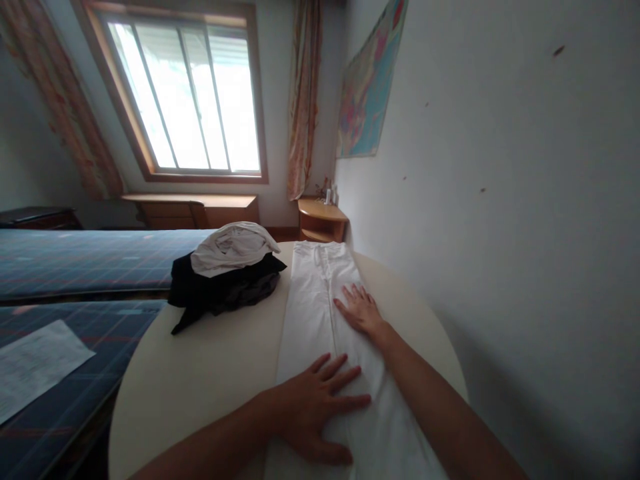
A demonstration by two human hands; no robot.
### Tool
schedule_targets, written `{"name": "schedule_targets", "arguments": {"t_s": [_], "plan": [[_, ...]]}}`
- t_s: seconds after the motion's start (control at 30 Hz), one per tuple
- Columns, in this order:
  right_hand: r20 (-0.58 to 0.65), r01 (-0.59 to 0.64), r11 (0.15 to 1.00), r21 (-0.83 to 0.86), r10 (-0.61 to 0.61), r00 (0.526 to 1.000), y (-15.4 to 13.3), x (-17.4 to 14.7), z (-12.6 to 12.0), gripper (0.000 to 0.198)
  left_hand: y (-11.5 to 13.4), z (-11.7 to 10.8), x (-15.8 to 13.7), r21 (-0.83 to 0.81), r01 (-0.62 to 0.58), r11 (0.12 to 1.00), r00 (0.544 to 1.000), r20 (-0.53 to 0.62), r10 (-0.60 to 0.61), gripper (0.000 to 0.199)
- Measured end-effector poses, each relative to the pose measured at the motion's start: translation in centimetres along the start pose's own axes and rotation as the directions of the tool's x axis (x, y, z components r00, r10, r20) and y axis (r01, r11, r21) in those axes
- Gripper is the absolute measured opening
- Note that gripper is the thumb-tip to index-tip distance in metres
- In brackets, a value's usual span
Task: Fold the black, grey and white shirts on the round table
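Note:
A pair of white trousers [306, 320] lies stretched lengthwise over a round cream table [200, 393], waistband at the far edge and legs running towards me. My left hand [320, 407] rests flat on the nearer part of the legs, fingers spread. Farther up, my right hand [361, 311] lies on the right side of the trousers, fingers spread and palm down. Neither hand grips the cloth. The near ends of the legs run out of view at the bottom.
Left of the trousers sits a heap of dark clothes [220, 290] topped by a white garment [235, 247]. Beds with blue plaid covers [100, 260] stand left, one bearing a paper sheet [40, 363]. A white wall [500, 233] runs close along the right.

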State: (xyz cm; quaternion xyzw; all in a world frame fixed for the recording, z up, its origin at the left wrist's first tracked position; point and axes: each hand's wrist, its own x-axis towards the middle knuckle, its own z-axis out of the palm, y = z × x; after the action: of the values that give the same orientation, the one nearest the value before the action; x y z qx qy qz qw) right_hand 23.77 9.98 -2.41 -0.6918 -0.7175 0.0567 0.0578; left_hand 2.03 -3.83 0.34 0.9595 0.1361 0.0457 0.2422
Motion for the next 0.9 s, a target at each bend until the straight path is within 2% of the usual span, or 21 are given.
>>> {"name": "schedule_targets", "arguments": {"t_s": [0.07,0.17,0.27,0.33,0.4,0.5,0.57,0.63,0.77,0.83,0.9], "plan": [[0.012,-0.037,0.999,-0.007,0.037,0.999,0.6,-0.3,0.0,0.078,0.2,-0.1,0.1,-0.001,-0.008,1.000,1.000,0.007,0.008,0.089],[0.011,-0.027,0.999,-0.021,0.027,1.000,0.5,-1.4,-0.2,0.076,0.3,-0.1,0.1,-0.003,-0.011,1.000,1.000,0.009,0.011,0.089],[0.022,0.050,0.999,0.005,-0.050,0.999,0.2,-3.5,-0.4,0.073,0.3,0.1,0.3,0.007,0.005,1.000,1.000,-0.004,-0.005,0.089],[0.005,0.136,0.990,0.028,-0.136,0.991,0.1,-5.1,-0.5,0.070,0.2,0.2,0.4,0.027,0.036,0.999,0.998,-0.052,-0.035,0.081],[-0.010,0.227,0.973,0.035,-0.227,0.974,0.2,-6.7,-0.6,0.068,-0.2,0.2,0.6,0.065,0.105,0.992,0.985,-0.143,-0.095,0.071],[0.040,0.305,0.950,0.065,-0.308,0.950,0.3,-8.4,-0.7,0.066,-1.5,0.1,0.7,0.099,0.301,0.949,0.923,-0.281,-0.263,0.066],[0.060,0.314,0.945,0.086,-0.320,0.946,0.2,-9.0,-0.8,0.066,-2.6,0.0,0.6,0.092,0.423,0.902,0.878,-0.290,-0.382,0.067],[0.046,0.315,0.945,0.089,-0.319,0.946,0.0,-9.4,-1.0,0.066,-3.4,0.2,0.5,0.099,0.478,0.872,0.859,-0.262,-0.441,0.070],[0.048,0.393,0.914,0.096,-0.399,0.916,-0.1,-10.1,-1.2,0.065,-3.8,0.8,0.5,0.141,0.481,0.865,0.856,-0.289,-0.429,0.072],[0.055,0.448,0.888,0.106,-0.455,0.889,0.0,-10.8,-1.3,0.067,-3.3,1.0,0.6,0.143,0.486,0.862,0.844,-0.331,-0.422,0.061],[0.051,0.483,0.867,0.120,-0.491,0.869,0.1,-11.9,-1.4,0.070,-2.5,1.1,0.4,0.146,0.468,0.872,0.849,-0.346,-0.398,0.042]]}}
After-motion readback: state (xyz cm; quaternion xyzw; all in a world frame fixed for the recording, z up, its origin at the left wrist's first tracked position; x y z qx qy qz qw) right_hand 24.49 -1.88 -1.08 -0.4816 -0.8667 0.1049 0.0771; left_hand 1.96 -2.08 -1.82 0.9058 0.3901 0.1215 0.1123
